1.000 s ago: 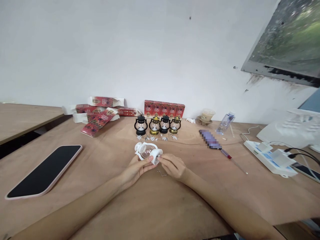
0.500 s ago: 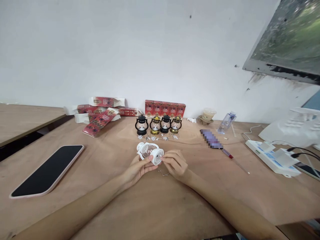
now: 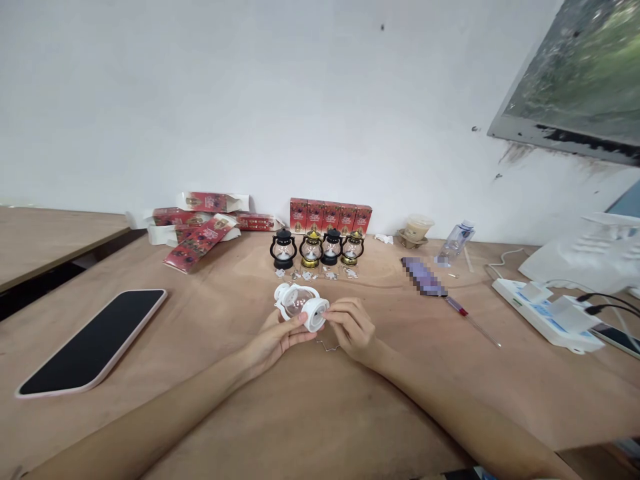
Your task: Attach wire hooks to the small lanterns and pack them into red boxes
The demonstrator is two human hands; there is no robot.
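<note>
A small white toy lantern (image 3: 299, 301) with a clear globe lies tilted in my left hand (image 3: 276, 339), its round base turned toward me and to the right. The thumb and fingers of that hand are wrapped round it. My right hand (image 3: 354, 327) is pinched at the base's underside; whatever its fingertips may hold is too small to make out. Beneath the hands a thin chain (image 3: 327, 345) shows on the table. Behind stand a black lantern (image 3: 283, 251) and a gold lantern (image 3: 311, 251) in a row with two more, small white pieces (image 3: 310, 275) before them.
Red boxes (image 3: 330, 217) stand against the wall; opened boxes (image 3: 200, 243) lie piled at left. A phone (image 3: 95, 343) rests at left. To the right are a screwdriver (image 3: 473, 321), a purple packet (image 3: 423, 277), a cup (image 3: 417, 229), a bottle (image 3: 456, 241) and a power strip (image 3: 545, 317).
My right fingertips have shifted slightly at the lantern's base, showing a little more of its underside. The left hand keeps its hold; the view has moved very slightly.
</note>
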